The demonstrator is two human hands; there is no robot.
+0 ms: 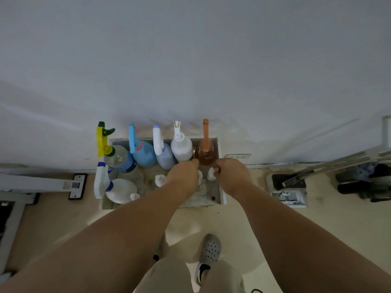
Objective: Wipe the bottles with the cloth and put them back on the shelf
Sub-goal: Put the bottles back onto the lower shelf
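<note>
A shallow grey shelf tray (222, 199) sits on the floor against the wall. Along its back stand a yellow-trigger clear bottle (118, 157), a blue spray bottle (143, 153), a lilac one (166, 158), a white one (182, 148) and an amber bottle with an orange sprayer (205, 153). My left hand (184, 175) and my right hand (232, 175) close on the amber bottle's lower part from either side. A white spray bottle with blue trim (120, 190) stands front left. Small white caps (160, 180) show between and beside my hands. I see no cloth.
A white wall rises right behind the tray. A dustpan and brush (288, 185) lie on the floor to the right, with dark objects (364, 180) further right. A metal frame foot (77, 186) sits to the left. My grey shoe (208, 253) is below.
</note>
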